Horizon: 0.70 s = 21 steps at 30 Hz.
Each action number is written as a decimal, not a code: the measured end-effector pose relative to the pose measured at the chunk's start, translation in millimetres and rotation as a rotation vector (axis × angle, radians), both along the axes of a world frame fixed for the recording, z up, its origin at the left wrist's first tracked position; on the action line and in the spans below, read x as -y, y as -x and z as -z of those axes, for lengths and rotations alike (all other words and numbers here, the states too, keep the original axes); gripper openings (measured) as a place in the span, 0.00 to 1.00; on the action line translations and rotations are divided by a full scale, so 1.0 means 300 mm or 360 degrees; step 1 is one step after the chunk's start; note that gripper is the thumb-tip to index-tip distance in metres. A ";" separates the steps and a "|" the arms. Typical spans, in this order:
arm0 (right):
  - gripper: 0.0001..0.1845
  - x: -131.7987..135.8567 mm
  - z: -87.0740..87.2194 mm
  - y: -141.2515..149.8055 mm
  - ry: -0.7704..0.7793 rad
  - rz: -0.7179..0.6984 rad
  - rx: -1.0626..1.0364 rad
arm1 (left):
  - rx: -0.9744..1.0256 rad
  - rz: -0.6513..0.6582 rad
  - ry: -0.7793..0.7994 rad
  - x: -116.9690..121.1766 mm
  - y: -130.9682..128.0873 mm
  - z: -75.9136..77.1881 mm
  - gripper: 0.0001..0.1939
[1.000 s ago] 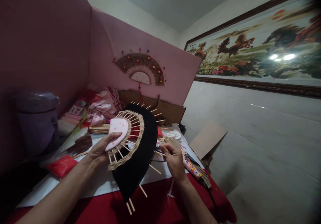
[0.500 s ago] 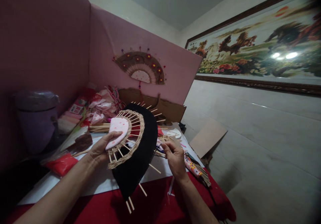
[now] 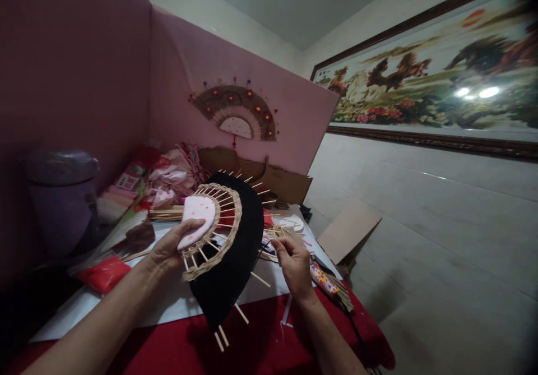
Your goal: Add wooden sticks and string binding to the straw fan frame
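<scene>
A handmade fan [image 3: 247,229] is held up and tilted over the table. It has a black fabric band, a braided tan cord arc, thin wooden sticks jutting past its outer edge, and a pink spotted half-round base. My left hand [image 3: 174,246] grips that base, thumb on top and fingers underneath. At the fan's right edge my right hand [image 3: 294,265] is closed in a pinch, close to the stick ends. A thin dark strand seems to run from the fan's edge to these fingertips; what they hold is too small to make out surely.
Bundled sticks [image 3: 166,213], pink cloth [image 3: 174,173] and a bag with red material [image 3: 105,274] lie on the table, which has a red cloth [image 3: 168,352]. A finished fan [image 3: 235,114] hangs on the pink board behind. A lidded purple bin [image 3: 61,207] stands left.
The fan's lower end has shifted slightly up and to the right. Both hands keep nearly the same place and grip.
</scene>
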State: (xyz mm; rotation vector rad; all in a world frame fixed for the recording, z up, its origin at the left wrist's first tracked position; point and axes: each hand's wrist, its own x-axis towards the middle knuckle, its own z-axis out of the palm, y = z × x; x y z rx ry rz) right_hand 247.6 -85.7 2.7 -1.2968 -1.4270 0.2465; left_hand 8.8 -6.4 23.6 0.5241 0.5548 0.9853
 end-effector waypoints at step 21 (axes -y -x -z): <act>0.11 0.045 0.027 -0.029 -0.0348 0.0396 0.0197 | -0.0018 -0.0008 -0.0012 -0.006 0.000 0.008 0.06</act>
